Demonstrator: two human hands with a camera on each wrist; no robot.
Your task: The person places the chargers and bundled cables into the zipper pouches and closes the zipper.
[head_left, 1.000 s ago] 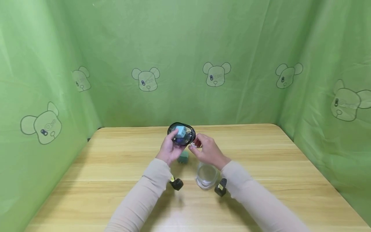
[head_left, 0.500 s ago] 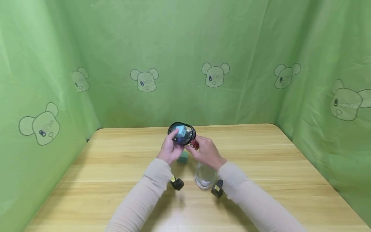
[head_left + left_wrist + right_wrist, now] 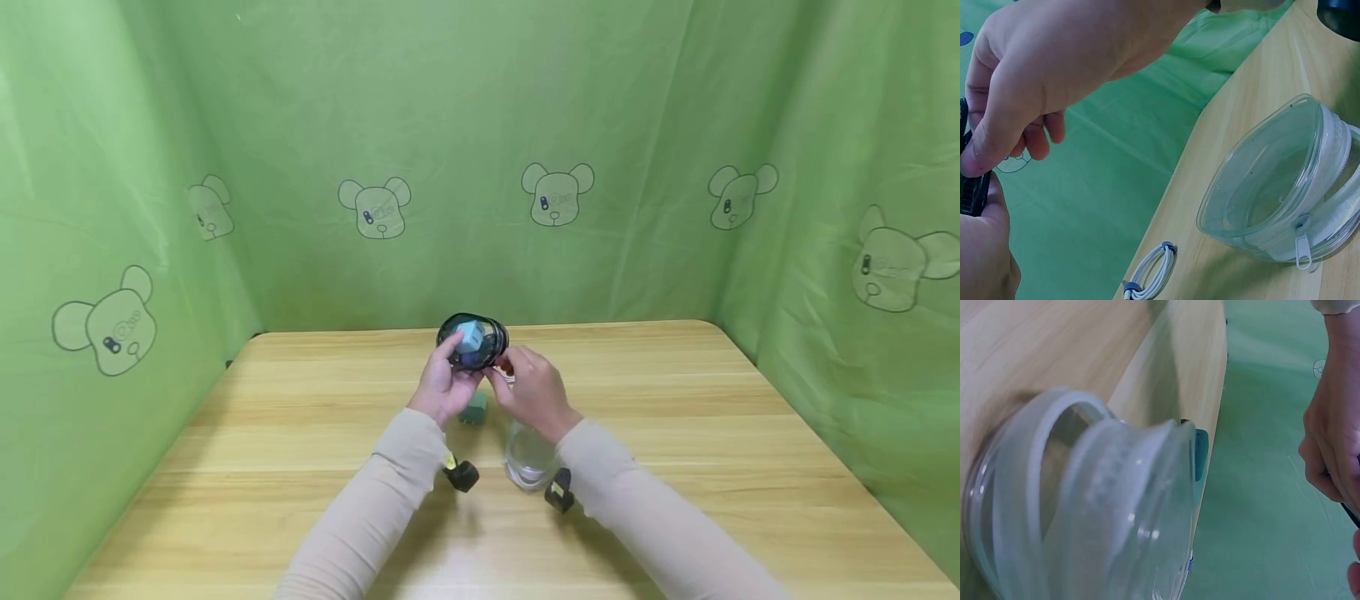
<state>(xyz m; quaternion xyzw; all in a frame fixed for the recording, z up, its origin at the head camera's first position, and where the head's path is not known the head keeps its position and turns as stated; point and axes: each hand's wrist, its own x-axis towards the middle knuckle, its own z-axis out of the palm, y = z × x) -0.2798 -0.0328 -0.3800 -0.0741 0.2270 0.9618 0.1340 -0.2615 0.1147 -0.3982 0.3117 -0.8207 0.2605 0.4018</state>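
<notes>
Raised above the table, a clear zip case (image 3: pixel 491 343) with a black rim is gripped by my left hand (image 3: pixel 442 390). My left thumb lies against a light blue cube-shaped charger (image 3: pixel 470 337) at the case; whether the cube is inside or on top I cannot tell. My right hand (image 3: pixel 534 392) pinches the case's lower right edge between thumb and finger. In the left wrist view that black edge (image 3: pixel 974 190) shows between both hands, mostly hidden. Below them on the table sits a green charger (image 3: pixel 473 408) with its prongs showing.
A second clear case (image 3: pixel 1260 181) with a white zip stands on the table (image 3: pixel 300 467) under my right forearm. Beyond it lies a coiled white cable (image 3: pixel 1154 272) with dark ties. Green curtains (image 3: pixel 465 100) enclose the table's back and sides.
My right hand has shifted slightly left along the case's edge, then up a little. The held case has risen and tilted slightly. My left hand keeps its hold.
</notes>
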